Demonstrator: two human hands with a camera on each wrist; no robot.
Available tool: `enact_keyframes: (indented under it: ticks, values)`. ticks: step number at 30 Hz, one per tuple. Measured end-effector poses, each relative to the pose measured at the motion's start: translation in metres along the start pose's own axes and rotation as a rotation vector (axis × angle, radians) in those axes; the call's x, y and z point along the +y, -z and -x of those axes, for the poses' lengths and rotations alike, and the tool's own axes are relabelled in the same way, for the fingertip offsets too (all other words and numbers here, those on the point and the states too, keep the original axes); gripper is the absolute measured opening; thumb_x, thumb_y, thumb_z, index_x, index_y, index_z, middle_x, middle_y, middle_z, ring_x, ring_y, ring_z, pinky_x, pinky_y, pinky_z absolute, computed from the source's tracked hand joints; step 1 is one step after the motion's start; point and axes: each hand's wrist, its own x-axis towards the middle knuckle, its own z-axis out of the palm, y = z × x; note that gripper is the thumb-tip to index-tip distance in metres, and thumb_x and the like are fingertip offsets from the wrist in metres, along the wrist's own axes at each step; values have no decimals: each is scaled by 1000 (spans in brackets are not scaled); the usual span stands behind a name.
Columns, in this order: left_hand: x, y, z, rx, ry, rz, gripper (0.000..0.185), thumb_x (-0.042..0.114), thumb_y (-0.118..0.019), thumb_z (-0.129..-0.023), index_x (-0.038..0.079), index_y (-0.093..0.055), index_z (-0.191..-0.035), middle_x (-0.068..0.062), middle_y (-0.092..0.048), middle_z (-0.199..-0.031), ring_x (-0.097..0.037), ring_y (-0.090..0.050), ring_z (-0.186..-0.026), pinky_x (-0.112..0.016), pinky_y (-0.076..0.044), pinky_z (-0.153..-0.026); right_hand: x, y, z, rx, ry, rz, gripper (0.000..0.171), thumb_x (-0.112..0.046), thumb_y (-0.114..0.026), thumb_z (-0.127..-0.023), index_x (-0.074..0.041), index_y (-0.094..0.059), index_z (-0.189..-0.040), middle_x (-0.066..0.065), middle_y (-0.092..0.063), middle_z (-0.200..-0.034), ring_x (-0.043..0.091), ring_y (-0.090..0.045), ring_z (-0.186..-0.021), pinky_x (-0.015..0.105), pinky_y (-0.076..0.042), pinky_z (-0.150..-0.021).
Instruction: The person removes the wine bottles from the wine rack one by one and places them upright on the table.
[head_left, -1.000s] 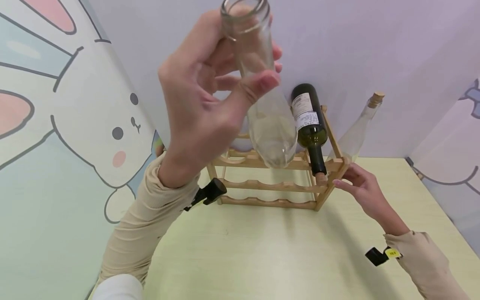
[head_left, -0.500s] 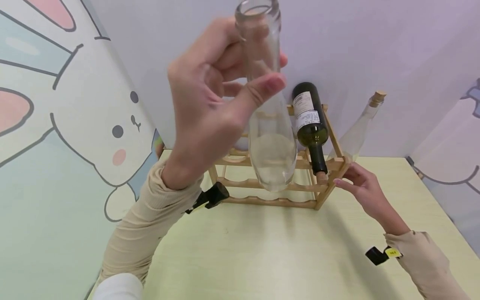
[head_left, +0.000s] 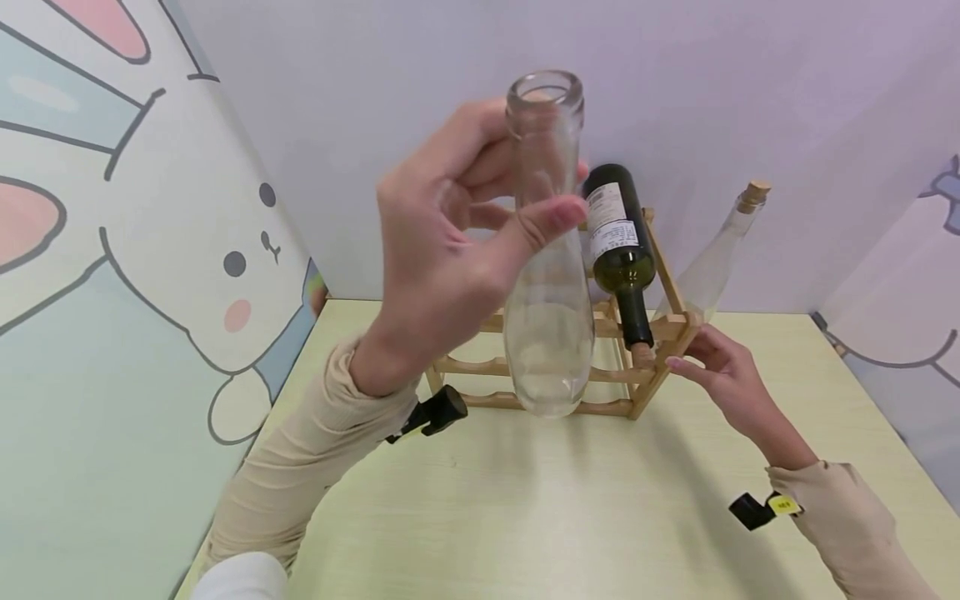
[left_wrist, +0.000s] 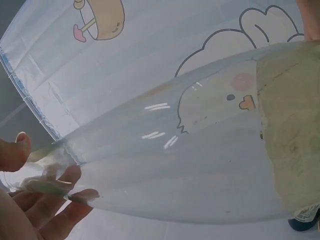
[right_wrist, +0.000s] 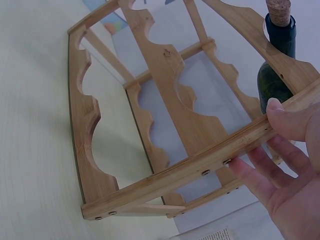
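Observation:
My left hand (head_left: 442, 258) pinches a clear glass bottle (head_left: 550, 333) by its neck, thumb across the front and fingers behind. The bottle has an open mouth at the top, and its base overlaps the front of a wooden wine rack (head_left: 480, 367). In the left wrist view, the bottle's body (left_wrist: 165, 140) spreads across the picture. My right hand (head_left: 723, 383) grips the rack's right side rail, thumb over it and fingers underneath. A dark green wine bottle (head_left: 617, 237) lies at the rack's right end, its corked neck pointing down toward the front.
Behind the rack's right side a second clear bottle (head_left: 708, 271) leans, topped by a cork (head_left: 756, 193). The rack stands on a pale wooden table (head_left: 525, 500) close to the back wall (head_left: 360, 83). A cartoon rabbit panel (head_left: 165, 250) borders the left.
My left hand has come down and somewhat to the right with the clear bottle, which hangs more upright. My right hand stays on the rack.

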Motion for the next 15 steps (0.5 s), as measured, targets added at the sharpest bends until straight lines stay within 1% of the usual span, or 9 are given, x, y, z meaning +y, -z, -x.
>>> enact_keyframes:
  ticks: [3,8,10,15]
  values:
    - [1,-1,2,-3,4,-1,36,-14,-72,-74,-21,-51,-103,-28,-66,-92,-25,-69,-87,-31,-58,-59,0,-1,0,-5,14,-24,33,9,-61,-87,5,-54,-119,7,-66,-104,11,-61,-97,19,-54,-76]
    - [3,-2,5,-6,14,-2,37,-15,-72,-73,-21,-52,-103,-29,-66,-92,-22,-69,-86,-31,-58,-59,-1,-2,0,1,15,-32,32,9,-61,-87,5,-55,-118,7,-66,-104,12,-61,-97,18,-54,-76]
    - [3,-3,6,-8,19,-8,38,-15,-72,-72,-21,-52,-103,-29,-66,-92,-21,-69,-87,-30,-58,-58,-1,-3,1,4,11,-20,33,8,-61,-87,4,-55,-119,6,-66,-104,11,-61,-97,18,-54,-76]
    - [3,-5,11,-9,40,-7,38,-15,-73,-72,-20,-53,-104,-29,-66,-93,-20,-69,-87,-29,-57,-57,-1,-3,1,-2,15,-40,39,9,-60,-87,3,-53,-125,10,-64,-108,10,-62,-98,20,-54,-78]
